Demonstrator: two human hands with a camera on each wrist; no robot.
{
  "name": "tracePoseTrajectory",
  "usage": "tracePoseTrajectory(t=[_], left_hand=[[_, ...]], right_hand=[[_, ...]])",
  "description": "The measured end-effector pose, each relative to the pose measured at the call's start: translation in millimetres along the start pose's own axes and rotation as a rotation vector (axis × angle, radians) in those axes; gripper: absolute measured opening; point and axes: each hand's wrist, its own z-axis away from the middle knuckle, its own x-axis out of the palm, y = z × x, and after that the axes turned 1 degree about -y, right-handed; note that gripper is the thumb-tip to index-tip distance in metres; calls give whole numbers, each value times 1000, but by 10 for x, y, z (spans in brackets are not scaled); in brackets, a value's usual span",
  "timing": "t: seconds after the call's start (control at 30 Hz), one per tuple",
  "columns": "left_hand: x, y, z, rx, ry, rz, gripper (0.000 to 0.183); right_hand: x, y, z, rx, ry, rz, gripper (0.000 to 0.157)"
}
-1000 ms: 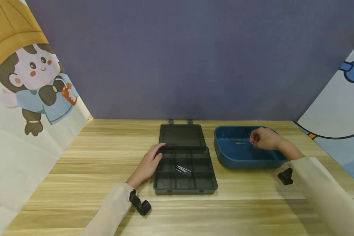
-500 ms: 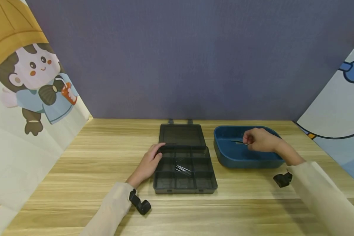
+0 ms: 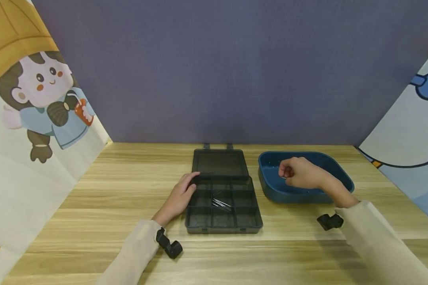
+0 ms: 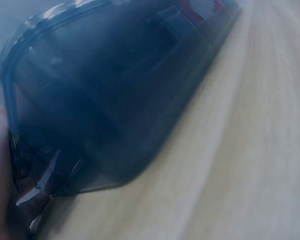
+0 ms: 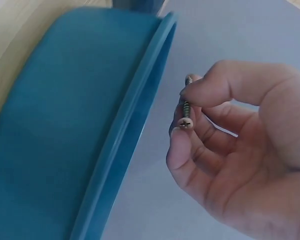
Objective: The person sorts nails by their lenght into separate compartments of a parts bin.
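In the right wrist view my right hand [image 5: 240, 145] pinches a screw [image 5: 186, 112] with a cross-slot head between thumb and fingers. A thin bright sliver shows behind it among the curled fingers. The head view has this hand [image 3: 303, 173] over the blue bin [image 3: 306, 196], hiding much of its floor. My left hand [image 3: 178, 194] rests along the left side of a dark see-through compartment box [image 3: 224, 229], fingers loosely extended. Several slender silver pieces [image 3: 221, 203] lie in the box's middle compartment. The box's side [image 4: 105, 100] fills much of the left wrist view.
The box's lid [image 3: 220, 163] is folded back flat behind it. The bin stands just right of the box on a wood-grain table [image 3: 135, 166]. A grey-blue panel [image 3: 214, 71] rises at the back, with printed cartoon sheets at both sides.
My right hand has moved left across the bin and now covers the spot where thin metal pieces showed earlier. The left hand and the box have stayed in place.
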Motion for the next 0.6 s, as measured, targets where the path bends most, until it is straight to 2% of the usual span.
tracePoseTrajectory(t=[0.6], left_hand=[[0, -1, 1, -2, 2, 8, 41]], right_hand=[[138, -341, -99, -75, 15, -44, 16]])
